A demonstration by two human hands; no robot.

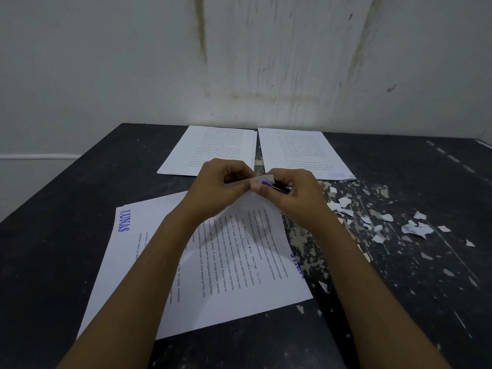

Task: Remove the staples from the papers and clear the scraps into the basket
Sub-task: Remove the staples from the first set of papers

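Pinched between thumb and fingertips of the left hand (222, 182): the lifted corner of the printed papers (239, 262), otherwise flat on the black table (53, 262). Curled in the right hand (295, 198), a small purple-and-black tool (275, 186), tip at that corner. Rightward, torn paper scraps (415, 229).

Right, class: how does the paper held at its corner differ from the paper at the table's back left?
The held paper has its far corner lifted, pinched by the left hand; the back-left paper lies flat, untouched. The held paper sits askew and bears a blue stamp; the back-left paper sits straighter, no stamp visible. Both are white printed pages on the dark table.
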